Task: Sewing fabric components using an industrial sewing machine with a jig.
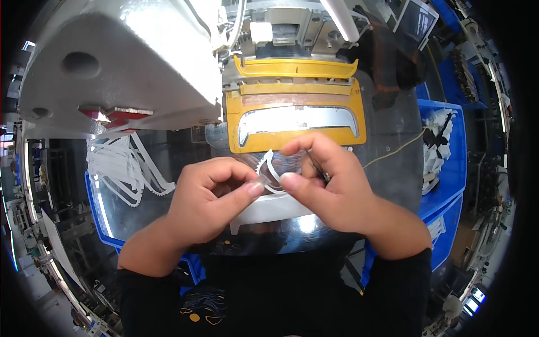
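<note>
Hands [205,194] [339,185] inward (white strip [270,164] between)

No words or numbers here can be read.
The screen [416,22] at the top right has some marks on it, but they are too small and blurry to make out. The yellow strip [269,68] at the top middle has one short, dark, upright line near its middle, and I can't tell if it is a number, a letter or just a line. Under the big pale machine [112,67] on the left, there are shiny red patches [126,117], with no letters clear enough to read. The black shirt [314,297] has a print [203,308] of thin wavy lines and an orange dot, more like a drawing than writing.
</note>
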A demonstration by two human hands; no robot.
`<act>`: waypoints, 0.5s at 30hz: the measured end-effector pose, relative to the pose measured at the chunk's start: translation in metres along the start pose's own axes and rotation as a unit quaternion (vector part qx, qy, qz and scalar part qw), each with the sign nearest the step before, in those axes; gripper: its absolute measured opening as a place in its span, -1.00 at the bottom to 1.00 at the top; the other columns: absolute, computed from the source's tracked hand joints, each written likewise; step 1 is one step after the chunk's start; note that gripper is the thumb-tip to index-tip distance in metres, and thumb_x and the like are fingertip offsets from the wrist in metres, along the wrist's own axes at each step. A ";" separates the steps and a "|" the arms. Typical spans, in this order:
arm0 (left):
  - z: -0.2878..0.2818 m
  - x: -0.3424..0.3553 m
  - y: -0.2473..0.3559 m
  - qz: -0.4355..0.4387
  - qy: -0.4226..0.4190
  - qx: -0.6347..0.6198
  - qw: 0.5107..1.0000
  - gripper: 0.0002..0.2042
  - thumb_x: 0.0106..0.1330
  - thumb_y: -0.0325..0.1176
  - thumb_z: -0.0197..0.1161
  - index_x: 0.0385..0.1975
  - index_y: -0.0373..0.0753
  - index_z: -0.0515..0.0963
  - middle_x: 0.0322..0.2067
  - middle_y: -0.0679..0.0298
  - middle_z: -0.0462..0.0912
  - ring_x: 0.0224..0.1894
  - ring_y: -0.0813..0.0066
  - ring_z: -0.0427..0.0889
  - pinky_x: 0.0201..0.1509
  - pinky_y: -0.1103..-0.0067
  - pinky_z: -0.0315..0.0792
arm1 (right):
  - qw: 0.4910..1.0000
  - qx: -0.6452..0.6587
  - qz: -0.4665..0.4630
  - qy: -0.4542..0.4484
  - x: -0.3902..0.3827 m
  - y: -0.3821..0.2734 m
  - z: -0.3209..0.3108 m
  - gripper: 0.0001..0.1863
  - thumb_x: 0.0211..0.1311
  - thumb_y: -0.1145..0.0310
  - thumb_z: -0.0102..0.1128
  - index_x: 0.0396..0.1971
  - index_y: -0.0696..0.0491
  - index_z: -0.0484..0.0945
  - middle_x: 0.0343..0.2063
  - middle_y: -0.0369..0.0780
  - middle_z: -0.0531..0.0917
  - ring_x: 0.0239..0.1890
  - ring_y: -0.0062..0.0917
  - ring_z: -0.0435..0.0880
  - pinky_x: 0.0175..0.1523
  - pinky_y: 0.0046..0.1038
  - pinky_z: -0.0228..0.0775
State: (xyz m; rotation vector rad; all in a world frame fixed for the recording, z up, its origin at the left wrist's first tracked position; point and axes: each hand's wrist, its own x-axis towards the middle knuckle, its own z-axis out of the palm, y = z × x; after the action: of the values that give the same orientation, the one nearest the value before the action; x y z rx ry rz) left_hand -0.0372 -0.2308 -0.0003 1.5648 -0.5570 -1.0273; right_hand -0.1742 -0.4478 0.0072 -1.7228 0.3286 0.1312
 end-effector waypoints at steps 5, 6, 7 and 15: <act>-0.001 -0.003 -0.013 0.070 0.012 -0.100 0.992 -0.89 0.56 -0.49 0.40 -0.08 -0.41 0.74 -0.15 0.26 0.82 -0.10 0.62 0.73 0.02 0.60 0.60 | 0.987 0.144 -0.069 -0.021 -0.005 0.019 0.015 -0.66 0.71 0.22 0.15 0.24 0.12 0.48 -0.18 -0.15 0.73 -0.18 -0.61 0.66 -0.04 -0.44 0.52; 0.002 -0.003 -0.014 0.085 0.013 -0.110 0.990 -0.89 0.56 -0.49 0.40 -0.08 -0.40 0.73 -0.13 0.24 0.82 -0.09 0.62 0.72 0.02 0.60 0.60 | 0.987 0.139 -0.074 -0.044 -0.006 0.019 0.019 -0.66 0.71 0.23 0.16 0.24 0.12 0.48 -0.17 -0.15 0.73 -0.17 -0.57 0.70 -0.02 -0.44 0.54; 0.004 -0.003 -0.016 0.100 0.015 -0.120 0.988 -0.89 0.56 -0.50 0.40 -0.07 -0.40 0.73 -0.12 0.22 0.81 -0.08 0.61 0.72 0.02 0.60 0.60 | 0.986 0.134 -0.079 -0.067 -0.006 0.021 0.021 -0.66 0.70 0.24 0.17 0.25 0.11 0.49 -0.16 -0.14 0.74 -0.15 -0.54 0.73 -0.01 -0.43 0.55; 0.005 -0.002 -0.019 0.123 -0.005 -0.077 0.989 -0.91 0.55 -0.53 0.39 -0.08 -0.42 0.72 -0.09 0.13 0.77 -0.08 0.51 0.75 0.01 0.56 0.63 | 0.981 0.160 -0.093 -0.053 -0.005 0.019 0.024 -0.67 0.65 0.25 0.26 0.25 0.05 0.57 -0.19 -0.21 0.78 -0.18 -0.52 0.81 -0.05 -0.45 0.59</act>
State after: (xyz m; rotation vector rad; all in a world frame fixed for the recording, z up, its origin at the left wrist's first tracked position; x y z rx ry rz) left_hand -0.0462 -0.2272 -0.0177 1.3205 -0.6446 -0.8689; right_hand -0.1826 -0.4265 -0.0140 -1.4136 0.1010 0.0303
